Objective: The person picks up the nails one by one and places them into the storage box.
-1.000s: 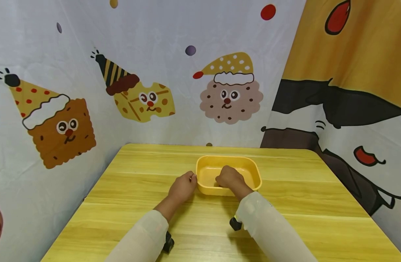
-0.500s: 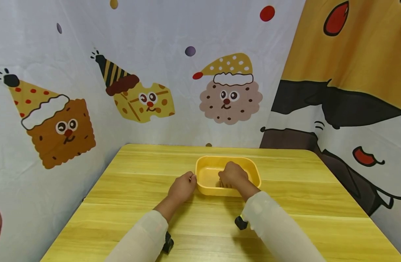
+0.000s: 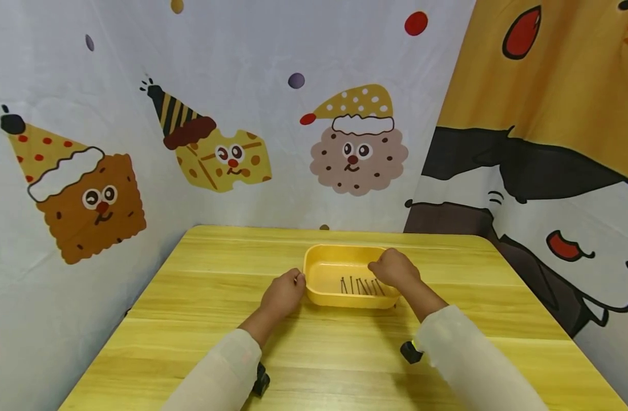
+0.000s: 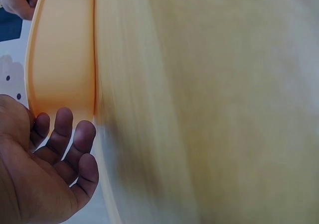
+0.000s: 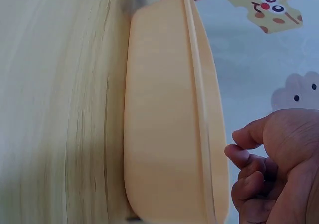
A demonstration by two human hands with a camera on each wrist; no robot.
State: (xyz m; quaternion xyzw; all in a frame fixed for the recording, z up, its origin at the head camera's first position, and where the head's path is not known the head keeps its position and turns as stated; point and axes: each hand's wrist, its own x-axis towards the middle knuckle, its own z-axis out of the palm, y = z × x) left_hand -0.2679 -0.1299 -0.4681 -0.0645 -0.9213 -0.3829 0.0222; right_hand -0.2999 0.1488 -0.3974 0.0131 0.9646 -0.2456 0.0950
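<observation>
A yellow plastic tray [image 3: 326, 299] rests on the table. Inside it, several thin dark nails [image 3: 362, 285] lie in a loose row near the front wall, spaced slightly apart. My left hand [image 3: 284, 294] pinches the tray's left rim; in the left wrist view its other fingers curl loosely beside the outer wall. My right hand [image 3: 397, 269] is over the tray's right end. In the right wrist view its fingers [image 5: 249, 186] hang loosely curled, with thumb and forefinger a little apart, and nothing shows between them.
The wooden table [image 3: 216, 257] has a pale wood-grain top. A small dark thing [image 3: 394, 306] shows at the tray's front right corner, too small to identify. A cartoon-printed cloth [image 3: 283, 200] hangs behind the table and along its sides.
My right hand has moved right, from the tray's middle to its right end, uncovering the row of nails. The left hand stays at the left rim.
</observation>
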